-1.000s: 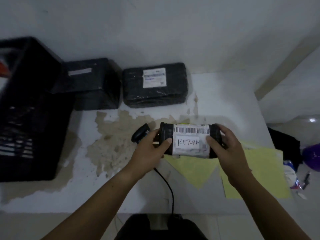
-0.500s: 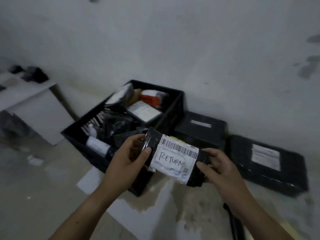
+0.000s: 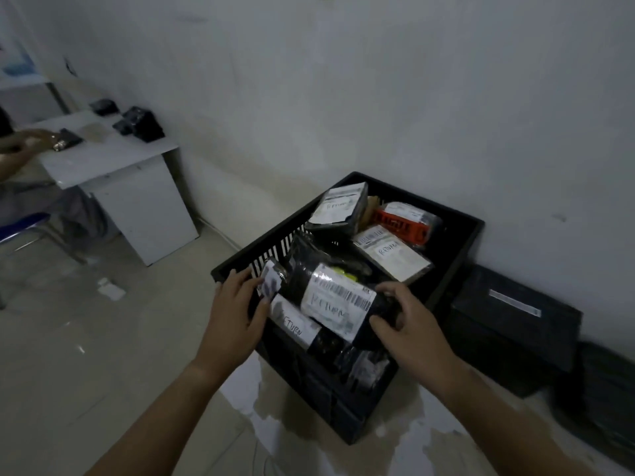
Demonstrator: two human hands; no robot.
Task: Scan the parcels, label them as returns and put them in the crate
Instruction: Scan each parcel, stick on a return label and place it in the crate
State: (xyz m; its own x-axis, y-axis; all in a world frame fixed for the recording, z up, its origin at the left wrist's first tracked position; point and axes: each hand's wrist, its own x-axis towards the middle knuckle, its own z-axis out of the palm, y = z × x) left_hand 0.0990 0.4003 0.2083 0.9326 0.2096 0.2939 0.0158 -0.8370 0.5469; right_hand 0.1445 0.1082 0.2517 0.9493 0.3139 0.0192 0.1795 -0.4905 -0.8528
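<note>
Over the crate (image 3: 460, 214), black slatted plastic on a stained white table (image 3: 405, 438): one roll-shaped parcel (image 3: 338, 302), black film, barcode label marked RETURN, lies atop the load. Right hand (image 3: 409, 324) curls round its right end. Left hand (image 3: 237, 314), fingers near straight, rests against a small parcel (image 3: 271, 285) by the rim. At least six wrapped parcels inside, one orange-taped (image 3: 405, 225). Two black parcels outside: boxy one (image 3: 508, 321), flat one (image 3: 604, 400).

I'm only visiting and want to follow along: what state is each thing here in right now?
Labelled parcel: marked RETURN, inside the crate, on the pile or just above it.
Black crate: open-topped, holding several parcels.
Right hand: curled round the labelled parcel's end.
Left hand: fingers straight, at the crate's near-left wall.
Fragile-taped parcel: lying in the crate.
Black wrapped box: closed, outside the crate.
</note>
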